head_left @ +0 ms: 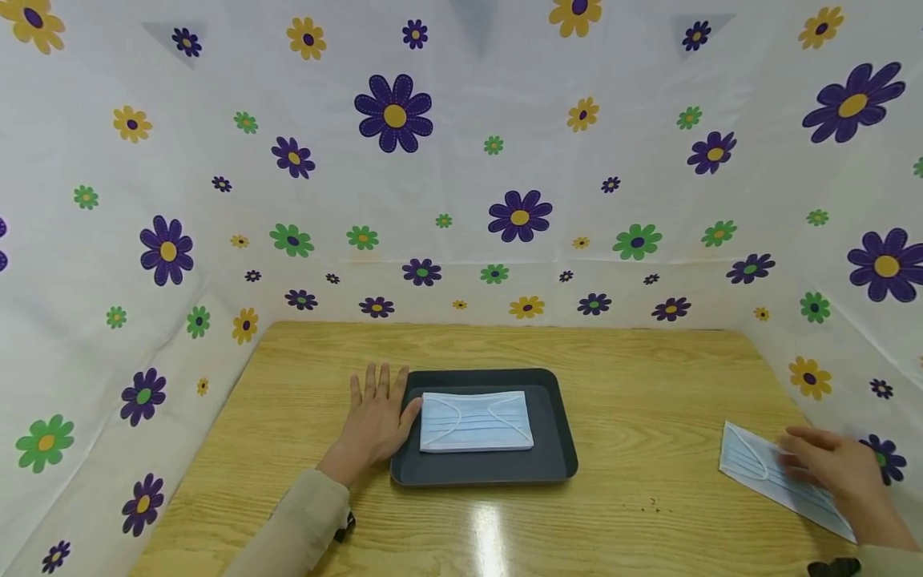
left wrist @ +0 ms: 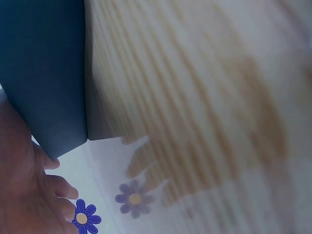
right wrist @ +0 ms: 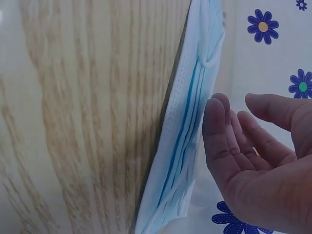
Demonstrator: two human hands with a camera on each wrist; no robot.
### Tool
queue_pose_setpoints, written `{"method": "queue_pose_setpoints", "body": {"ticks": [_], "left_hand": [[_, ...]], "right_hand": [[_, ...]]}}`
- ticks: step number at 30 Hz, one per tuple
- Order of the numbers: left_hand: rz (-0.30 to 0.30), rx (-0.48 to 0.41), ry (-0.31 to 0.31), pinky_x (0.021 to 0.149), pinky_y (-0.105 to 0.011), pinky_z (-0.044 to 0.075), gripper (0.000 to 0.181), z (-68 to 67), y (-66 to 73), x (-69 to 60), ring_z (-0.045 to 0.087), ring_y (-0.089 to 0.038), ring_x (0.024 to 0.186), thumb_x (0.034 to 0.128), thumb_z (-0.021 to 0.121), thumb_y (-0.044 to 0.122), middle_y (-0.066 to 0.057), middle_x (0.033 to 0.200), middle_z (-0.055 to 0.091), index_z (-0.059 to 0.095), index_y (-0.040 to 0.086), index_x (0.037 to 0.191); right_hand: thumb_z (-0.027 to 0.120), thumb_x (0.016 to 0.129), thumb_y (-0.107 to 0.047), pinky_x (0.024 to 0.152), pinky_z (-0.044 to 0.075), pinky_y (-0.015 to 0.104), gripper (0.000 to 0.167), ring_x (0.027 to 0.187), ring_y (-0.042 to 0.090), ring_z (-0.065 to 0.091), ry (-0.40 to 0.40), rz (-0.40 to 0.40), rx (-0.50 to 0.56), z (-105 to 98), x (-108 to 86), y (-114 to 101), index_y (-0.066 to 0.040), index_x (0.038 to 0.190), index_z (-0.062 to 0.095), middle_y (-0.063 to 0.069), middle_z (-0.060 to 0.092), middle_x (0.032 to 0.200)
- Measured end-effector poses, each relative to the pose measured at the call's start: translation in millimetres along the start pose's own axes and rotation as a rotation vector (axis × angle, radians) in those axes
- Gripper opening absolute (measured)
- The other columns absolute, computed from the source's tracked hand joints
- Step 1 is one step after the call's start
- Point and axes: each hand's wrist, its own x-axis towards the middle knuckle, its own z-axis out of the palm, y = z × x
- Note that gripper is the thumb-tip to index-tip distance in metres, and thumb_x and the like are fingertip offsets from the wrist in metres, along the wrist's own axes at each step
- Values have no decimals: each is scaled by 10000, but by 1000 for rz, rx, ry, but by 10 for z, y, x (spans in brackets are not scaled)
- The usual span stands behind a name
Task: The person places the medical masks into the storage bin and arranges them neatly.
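Observation:
A light blue pleated face mask [head_left: 476, 423] with white ear loops lies flat in a dark grey tray [head_left: 486, 470]. At the tray's left rim, my left hand [head_left: 373, 418] has its fingers spread straight and its thumb over the edge. The tray's outer wall [left wrist: 44, 73] fills the upper left of the left wrist view. Far to the right, a second face mask [head_left: 767, 469] lies slantwise on the table. Just over it hovers my right hand [head_left: 840, 469], blurred, fingers loosely bent and thumb apart. In the right wrist view, the fingertips [right wrist: 214, 114] are close beside this mask [right wrist: 183, 126]; contact is unclear.
The wooden table [head_left: 634, 385] has a glossy surface with a few dark specks [head_left: 652, 505] at front right. A white flower-print sheet [head_left: 461, 176] stands around the back and both sides. The right hand is near the right sheet.

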Motion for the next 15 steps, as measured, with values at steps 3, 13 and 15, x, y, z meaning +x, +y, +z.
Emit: {"method": "queue_pose_setpoints", "body": {"ticks": [3, 13, 15], "left_hand": [[3, -5, 4, 1279, -708, 4, 733, 12, -4, -2, 68, -505, 1622, 1126, 332, 547, -305, 1723, 174, 211, 101, 1695], [0, -10, 3, 1279, -706, 0, 727, 13, -10, 5, 70, -505, 1622, 1129, 321, 542, -303, 1726, 166, 194, 111, 1700], [1, -10, 8, 1280, -705, 4, 724, 6, -5, 0, 74, -506, 1622, 1129, 332, 537, -305, 1724, 171, 203, 108, 1698]], "right_hand": [[660, 1029, -227, 614, 613, 290, 701, 650, 69, 698, 9, 13, -55, 17, 75, 55, 160, 1531, 361, -117, 715, 765], [734, 939, -56, 570, 588, 293, 607, 610, 71, 679, 51, 30, -37, 83, 112, 108, 178, 1437, 478, -128, 694, 717], [744, 934, -58, 563, 585, 289, 579, 607, 67, 677, 47, 17, -44, 85, 86, 87, 188, 1402, 508, -124, 701, 717]]}}
